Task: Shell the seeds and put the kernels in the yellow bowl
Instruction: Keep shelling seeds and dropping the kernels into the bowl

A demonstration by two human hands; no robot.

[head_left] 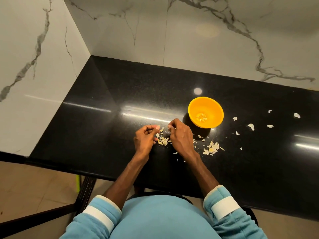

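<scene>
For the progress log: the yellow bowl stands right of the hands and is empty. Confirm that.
Not empty: the head view shows a few pale kernels in the yellow bowl. It does stand right of the left hand and right hand.

One yellow bowl [214, 107]. Kernels [201, 117] in it: roughly eight, clumped, so my count is loose. Two hands: my left hand [146, 138], my right hand [181, 135]. One table [120, 83]. Two piles on it: one seed pile [162, 141] and one shell pile [212, 149], with pieces too small to count. Loose shell flakes [250, 126]: seven bigger ones, plus uncountable crumbs. Two blue sleeves [82, 227], one white band [224, 207] each.
</scene>
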